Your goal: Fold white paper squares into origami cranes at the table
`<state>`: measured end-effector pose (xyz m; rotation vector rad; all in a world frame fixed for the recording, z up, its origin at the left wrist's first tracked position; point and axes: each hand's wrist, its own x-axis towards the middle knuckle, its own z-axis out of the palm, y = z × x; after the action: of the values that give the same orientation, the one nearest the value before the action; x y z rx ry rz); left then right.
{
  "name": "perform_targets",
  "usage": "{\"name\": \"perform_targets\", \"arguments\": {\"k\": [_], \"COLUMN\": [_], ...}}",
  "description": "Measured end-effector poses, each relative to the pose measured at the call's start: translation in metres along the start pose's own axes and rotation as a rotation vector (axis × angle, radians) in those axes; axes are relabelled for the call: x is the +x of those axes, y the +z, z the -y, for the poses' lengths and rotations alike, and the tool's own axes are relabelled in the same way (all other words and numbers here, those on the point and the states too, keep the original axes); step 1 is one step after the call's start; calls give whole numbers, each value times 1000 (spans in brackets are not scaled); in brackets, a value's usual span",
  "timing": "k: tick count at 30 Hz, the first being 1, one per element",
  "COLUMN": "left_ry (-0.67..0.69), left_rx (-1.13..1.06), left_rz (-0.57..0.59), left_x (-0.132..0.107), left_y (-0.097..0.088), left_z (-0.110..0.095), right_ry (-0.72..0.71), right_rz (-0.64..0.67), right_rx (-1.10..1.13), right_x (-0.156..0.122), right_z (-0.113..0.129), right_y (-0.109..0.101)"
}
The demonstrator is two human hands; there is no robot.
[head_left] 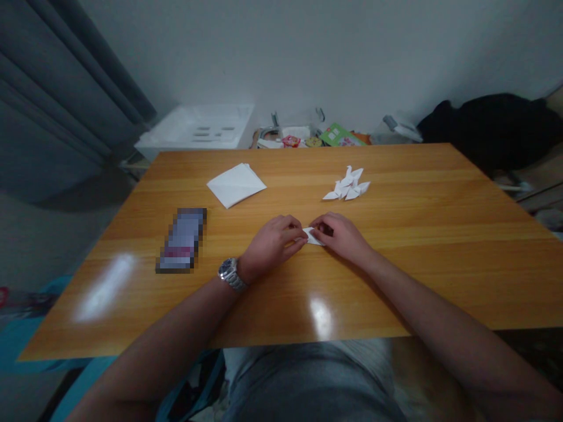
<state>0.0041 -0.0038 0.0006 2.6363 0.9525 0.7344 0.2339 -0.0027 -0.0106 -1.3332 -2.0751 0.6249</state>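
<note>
My left hand (272, 243), with a metal watch on its wrist, and my right hand (341, 234) meet at the middle of the wooden table (396, 281). Both pinch a small folded piece of white paper (313, 236) that lies between their fingertips on the tabletop. Most of that paper is hidden by my fingers. Farther back on the right lie folded white paper cranes (348, 184). A stack of flat white paper sheets (236, 184) lies farther back on the left.
A blurred-out phone-sized object (182, 239) lies left of my hands. Behind the table stand a white plastic box (197, 129), small packets and clutter (308, 138) along the wall, and a dark bundle (492, 126) at right. Grey curtain at far left.
</note>
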Motion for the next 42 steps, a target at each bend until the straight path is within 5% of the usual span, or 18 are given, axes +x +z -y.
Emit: {"name": "perform_targets", "arguments": {"k": [19,42], "left_ry": [56,-155], "left_rx": [206,306], "left_rz": [163,91], "left_x": [-1,-5], "left_y": [-4,-5], "left_z": [-5,2], "right_ry": [-13,-281], "right_rz": [25,87], "right_rx": [6,-194], "right_x": [2,-5], "right_z": [-5,-9], "right_y": [2,-5]}}
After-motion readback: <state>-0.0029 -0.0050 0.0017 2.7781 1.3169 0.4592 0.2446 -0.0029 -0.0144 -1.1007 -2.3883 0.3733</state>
